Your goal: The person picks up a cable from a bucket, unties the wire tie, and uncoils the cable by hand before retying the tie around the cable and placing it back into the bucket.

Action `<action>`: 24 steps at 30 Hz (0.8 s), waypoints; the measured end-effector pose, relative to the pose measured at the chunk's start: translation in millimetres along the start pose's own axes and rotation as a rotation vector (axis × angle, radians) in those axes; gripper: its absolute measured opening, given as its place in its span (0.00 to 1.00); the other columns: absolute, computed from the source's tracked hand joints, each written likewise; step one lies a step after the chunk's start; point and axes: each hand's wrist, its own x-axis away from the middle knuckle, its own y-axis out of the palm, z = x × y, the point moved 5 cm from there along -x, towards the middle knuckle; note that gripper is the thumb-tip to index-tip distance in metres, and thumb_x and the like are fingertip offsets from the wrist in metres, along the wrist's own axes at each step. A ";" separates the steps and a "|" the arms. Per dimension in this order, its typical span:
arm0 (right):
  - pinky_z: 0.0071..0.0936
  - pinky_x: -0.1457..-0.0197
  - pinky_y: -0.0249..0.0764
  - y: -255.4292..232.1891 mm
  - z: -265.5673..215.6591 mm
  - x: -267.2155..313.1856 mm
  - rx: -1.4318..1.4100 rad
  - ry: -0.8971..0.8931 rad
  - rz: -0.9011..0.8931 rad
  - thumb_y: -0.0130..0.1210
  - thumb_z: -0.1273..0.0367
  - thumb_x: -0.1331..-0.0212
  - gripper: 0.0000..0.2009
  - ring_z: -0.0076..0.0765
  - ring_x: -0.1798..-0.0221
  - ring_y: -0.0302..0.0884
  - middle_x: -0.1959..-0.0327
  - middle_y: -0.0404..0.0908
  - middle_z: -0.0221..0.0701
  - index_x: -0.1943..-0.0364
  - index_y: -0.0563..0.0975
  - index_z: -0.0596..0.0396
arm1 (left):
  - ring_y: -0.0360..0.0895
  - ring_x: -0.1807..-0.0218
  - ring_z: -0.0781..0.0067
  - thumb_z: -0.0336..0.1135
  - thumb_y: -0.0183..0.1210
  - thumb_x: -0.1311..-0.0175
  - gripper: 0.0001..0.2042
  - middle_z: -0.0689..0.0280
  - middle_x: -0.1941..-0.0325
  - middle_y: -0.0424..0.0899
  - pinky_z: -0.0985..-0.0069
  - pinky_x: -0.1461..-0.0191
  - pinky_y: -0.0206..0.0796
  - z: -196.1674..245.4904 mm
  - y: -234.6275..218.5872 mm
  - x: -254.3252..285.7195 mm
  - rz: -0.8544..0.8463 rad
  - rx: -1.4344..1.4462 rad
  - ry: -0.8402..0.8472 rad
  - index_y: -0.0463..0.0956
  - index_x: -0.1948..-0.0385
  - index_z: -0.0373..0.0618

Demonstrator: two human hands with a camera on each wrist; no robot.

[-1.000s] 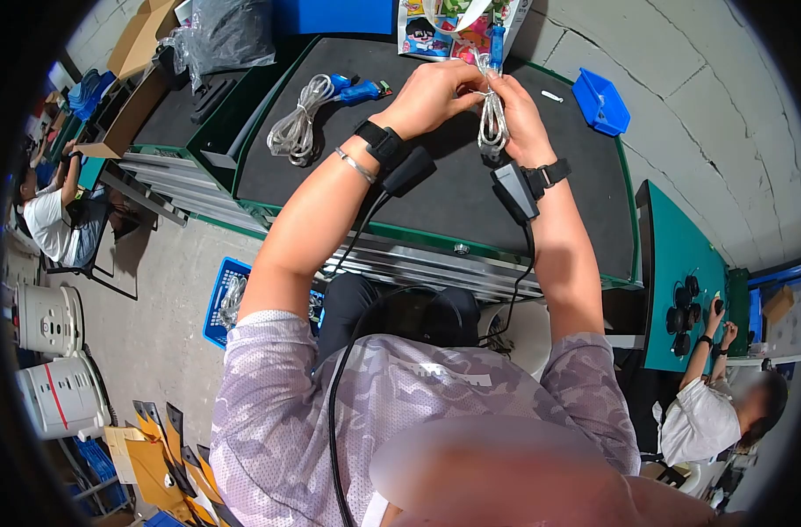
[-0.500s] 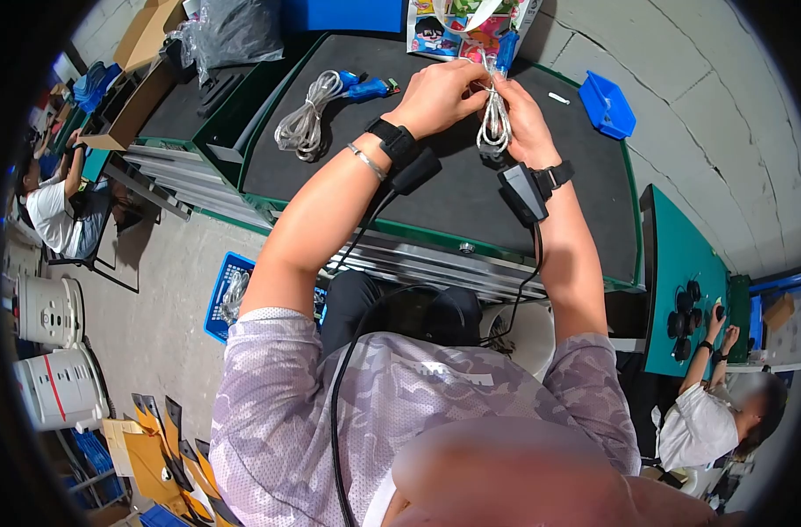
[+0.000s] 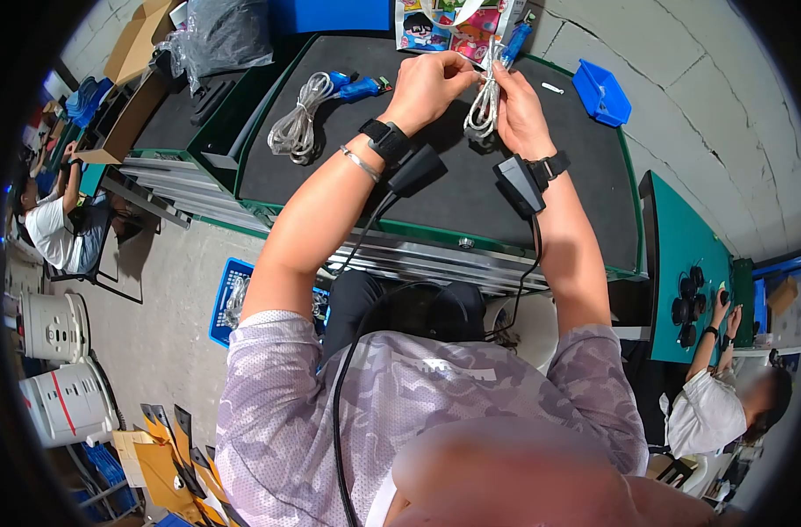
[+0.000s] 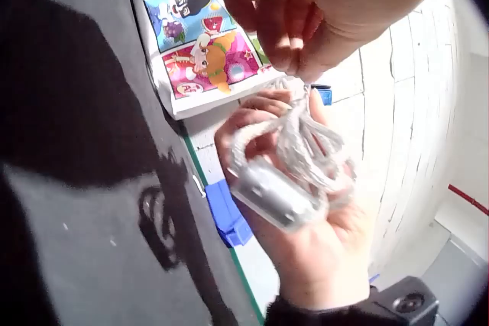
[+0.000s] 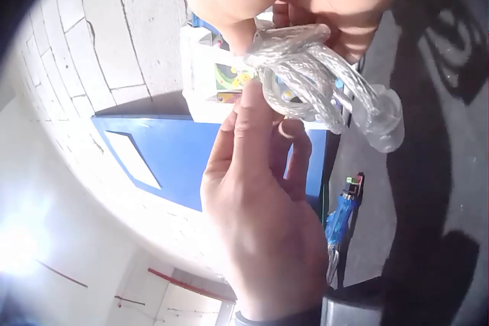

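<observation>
A coiled clear-sheathed cable (image 3: 482, 112) hangs over the bench, gathered at its middle, with a blue-covered connector end (image 3: 517, 41) sticking up above. My right hand (image 3: 523, 112) holds the coil from the right; in the left wrist view its palm lies behind the loops, beside a pale cylinder (image 4: 276, 197) on the cable. Thumb and fingertips of my left hand (image 3: 428, 88) pinch a thin tie at the gathered part. The right wrist view shows that left hand (image 5: 263, 188) just under the loops (image 5: 306, 81). A second tied cable bundle (image 3: 297, 123) lies on the bench to the left.
A cartoon-printed bag (image 3: 453, 33) stands at the bench's back edge. Right of it are a small white piece (image 3: 552, 88) and a blue bin (image 3: 601, 92). A grey plastic bag (image 3: 229, 39) is at the back left. A blue basket (image 3: 218, 303) with cables sits below the bench.
The left hand's fingertips have drawn slightly left, off the coil's middle. The coil now tilts, its blue end leaning right and its loops swung left. The right hand's fingers show more.
</observation>
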 end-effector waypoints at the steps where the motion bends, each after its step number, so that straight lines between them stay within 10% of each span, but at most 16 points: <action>1: 0.23 0.60 0.74 2.0 1.2 0.7 0.000 -0.001 0.000 0.52 0.65 0.33 0.09 0.25 0.64 0.77 0.67 0.77 0.31 0.60 0.71 0.57 | 0.81 0.75 0.68 0.40 0.64 0.43 0.11 0.61 0.78 0.83 0.73 0.66 0.71 1.0 0.7 1.0 0.000 0.000 0.001 0.82 0.69 0.42; 4: 0.22 0.55 0.71 0.1 -3.1 -0.8 0.013 -0.132 0.026 0.58 0.68 0.37 0.15 0.23 0.60 0.73 0.61 0.76 0.30 0.53 0.66 0.60 | 0.81 0.75 0.78 0.42 0.65 0.46 0.13 0.66 0.76 0.84 0.77 0.65 0.72 -15.9 10.5 3.0 -0.099 0.268 -0.296 0.83 0.72 0.40; 7: 0.22 0.52 0.71 1.3 -7.9 -3.1 0.145 -0.331 0.027 0.59 0.69 0.38 0.16 0.23 0.57 0.73 0.59 0.76 0.31 0.53 0.66 0.60 | 0.76 0.74 0.85 0.39 0.65 0.43 0.11 0.70 0.77 0.82 0.81 0.68 0.68 -13.1 14.6 2.9 -0.122 0.236 -0.264 0.82 0.71 0.39; 11: 0.21 0.51 0.71 13.7 -14.0 4.4 0.353 -0.412 0.029 0.59 0.72 0.39 0.16 0.23 0.55 0.74 0.58 0.77 0.32 0.53 0.65 0.59 | 0.80 0.75 0.69 0.37 0.63 0.44 0.10 0.61 0.76 0.83 0.74 0.68 0.70 13.1 5.0 7.3 0.057 -0.083 0.157 0.80 0.73 0.39; 24: 0.24 0.47 0.73 22.5 -14.9 9.8 0.204 -0.347 -0.061 0.57 0.73 0.38 0.17 0.26 0.54 0.74 0.55 0.75 0.30 0.49 0.66 0.59 | 0.77 0.75 0.74 0.41 0.63 0.45 0.13 0.63 0.78 0.82 0.74 0.66 0.68 -6.1 -11.9 -3.1 0.145 0.044 -0.109 0.78 0.74 0.38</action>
